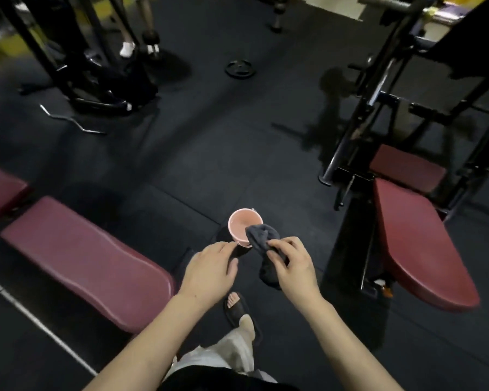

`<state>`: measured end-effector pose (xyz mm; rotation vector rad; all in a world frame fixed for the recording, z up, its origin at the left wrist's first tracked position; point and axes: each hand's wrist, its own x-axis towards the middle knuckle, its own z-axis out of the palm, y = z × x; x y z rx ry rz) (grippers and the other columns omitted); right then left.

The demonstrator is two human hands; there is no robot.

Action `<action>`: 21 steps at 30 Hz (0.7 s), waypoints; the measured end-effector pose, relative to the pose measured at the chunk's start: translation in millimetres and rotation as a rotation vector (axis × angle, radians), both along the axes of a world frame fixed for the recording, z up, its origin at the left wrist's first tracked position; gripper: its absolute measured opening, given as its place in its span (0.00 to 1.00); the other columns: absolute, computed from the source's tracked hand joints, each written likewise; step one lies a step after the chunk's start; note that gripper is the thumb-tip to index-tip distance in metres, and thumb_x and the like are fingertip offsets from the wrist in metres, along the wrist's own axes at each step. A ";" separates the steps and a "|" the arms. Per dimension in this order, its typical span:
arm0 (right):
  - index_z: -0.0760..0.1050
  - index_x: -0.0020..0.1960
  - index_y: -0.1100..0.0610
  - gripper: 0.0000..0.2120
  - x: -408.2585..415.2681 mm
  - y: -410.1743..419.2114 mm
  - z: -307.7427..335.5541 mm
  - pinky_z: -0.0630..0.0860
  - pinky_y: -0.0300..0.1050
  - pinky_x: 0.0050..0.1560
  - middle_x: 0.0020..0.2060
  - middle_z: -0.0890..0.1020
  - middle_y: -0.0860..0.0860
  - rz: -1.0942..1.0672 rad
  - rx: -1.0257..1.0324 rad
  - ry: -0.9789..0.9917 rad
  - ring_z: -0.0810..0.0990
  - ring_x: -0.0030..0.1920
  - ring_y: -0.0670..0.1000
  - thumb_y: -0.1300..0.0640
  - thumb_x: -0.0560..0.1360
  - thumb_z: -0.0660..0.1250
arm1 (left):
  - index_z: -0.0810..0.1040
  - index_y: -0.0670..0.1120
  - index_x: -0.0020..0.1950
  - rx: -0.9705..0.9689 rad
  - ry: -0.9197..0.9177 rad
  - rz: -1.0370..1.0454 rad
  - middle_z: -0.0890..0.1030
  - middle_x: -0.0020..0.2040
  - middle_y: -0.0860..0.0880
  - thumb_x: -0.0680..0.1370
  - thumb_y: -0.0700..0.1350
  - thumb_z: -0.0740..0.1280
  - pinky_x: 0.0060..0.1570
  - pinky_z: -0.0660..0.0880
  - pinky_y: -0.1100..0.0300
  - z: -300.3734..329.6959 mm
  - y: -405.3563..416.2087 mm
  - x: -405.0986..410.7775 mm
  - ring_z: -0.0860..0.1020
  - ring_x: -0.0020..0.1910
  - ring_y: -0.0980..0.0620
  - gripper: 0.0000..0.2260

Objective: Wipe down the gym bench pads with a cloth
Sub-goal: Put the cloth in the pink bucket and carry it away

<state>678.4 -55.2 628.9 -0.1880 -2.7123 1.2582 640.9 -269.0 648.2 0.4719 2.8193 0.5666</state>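
We see one cloth pinched by our right hand over one bucket; left hand relaxed beside it; three pads.

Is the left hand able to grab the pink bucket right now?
Probably yes. The left hand is open and holds nothing, and nothing lies between it and the pink bucket. The gray cloth hangs from the right hand.

A small bucket stands on the floor between two benches: one bench pad lies to its left, another bench pad to its right under a machine frame. The right hand holds a cloth over the bucket's near rim, the left hand just beside it. Farther back a weight plate lies on the floor, a bar well to its left.
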 end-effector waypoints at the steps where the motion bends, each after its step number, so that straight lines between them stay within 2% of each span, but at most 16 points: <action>1: 0.83 0.60 0.52 0.10 -15.9 9.4 -3.6 0.72 0.31 0.55 0.51 0.76 0.41 0.017 0.006 -0.008 0.79 0.54 0.44 0.60 0.79 0.73 | 0.72 0.52 0.73 0.023 -0.030 0.016 0.77 0.69 0.54 0.83 0.52 0.60 0.63 0.74 0.49 -3.4 15.0 -14.8 0.75 0.67 0.49 0.18; 4: 0.83 0.59 0.52 0.10 -61.4 39.4 -14.4 0.72 0.33 0.56 0.51 0.77 0.42 0.037 0.020 -0.039 0.79 0.54 0.44 0.59 0.79 0.73 | 0.73 0.53 0.71 0.158 -0.165 0.109 0.77 0.66 0.54 0.84 0.53 0.59 0.60 0.75 0.49 -11.4 57.8 -61.0 0.76 0.65 0.49 0.16; 7: 0.83 0.59 0.51 0.10 -105.3 62.7 -23.5 0.72 0.32 0.56 0.52 0.77 0.42 0.037 -0.003 -0.068 0.78 0.54 0.44 0.59 0.79 0.73 | 0.75 0.54 0.70 0.333 -0.268 0.231 0.79 0.65 0.55 0.84 0.56 0.60 0.62 0.75 0.51 -24.3 86.4 -103.1 0.77 0.64 0.52 0.17; 9: 0.82 0.59 0.49 0.09 -133.6 74.0 -27.2 0.70 0.30 0.56 0.52 0.76 0.40 0.057 -0.029 -0.116 0.78 0.54 0.43 0.58 0.80 0.72 | 0.78 0.56 0.66 0.443 -0.336 0.311 0.82 0.61 0.57 0.83 0.57 0.62 0.61 0.77 0.51 -32.6 101.4 -125.3 0.79 0.60 0.55 0.14; 12: 0.79 0.59 0.47 0.11 -172.8 89.3 -35.4 0.71 0.31 0.55 0.53 0.77 0.38 0.109 -0.090 -0.157 0.78 0.55 0.43 0.58 0.79 0.72 | 0.80 0.58 0.55 0.607 -0.431 0.460 0.84 0.49 0.61 0.81 0.56 0.67 0.52 0.78 0.61 -44.2 126.5 -152.0 0.81 0.51 0.62 0.06; 14: 0.75 0.61 0.45 0.14 -201.4 98.4 -43.8 0.74 0.34 0.56 0.54 0.79 0.38 0.142 -0.152 -0.228 0.79 0.57 0.42 0.56 0.79 0.73 | 0.80 0.57 0.51 0.688 -0.456 0.564 0.84 0.46 0.61 0.80 0.56 0.68 0.48 0.77 0.65 -53.5 144.3 -170.8 0.81 0.48 0.63 0.04; 18: 0.71 0.67 0.41 0.24 -256.3 117.5 -76.4 0.77 0.37 0.59 0.57 0.81 0.38 0.255 -0.298 -0.385 0.80 0.59 0.41 0.56 0.77 0.76 | 0.79 0.53 0.49 0.808 -0.442 0.832 0.85 0.44 0.55 0.79 0.56 0.70 0.50 0.81 0.53 -94.1 173.7 -207.3 0.83 0.46 0.57 0.07; 21: 0.71 0.70 0.39 0.25 -297.9 134.0 -112.7 0.77 0.41 0.61 0.58 0.81 0.35 0.390 -0.355 -0.443 0.81 0.60 0.42 0.56 0.79 0.74 | 0.81 0.53 0.51 0.879 -0.395 0.992 0.85 0.47 0.55 0.80 0.51 0.69 0.50 0.78 0.57 -132.9 190.1 -230.4 0.82 0.50 0.57 0.03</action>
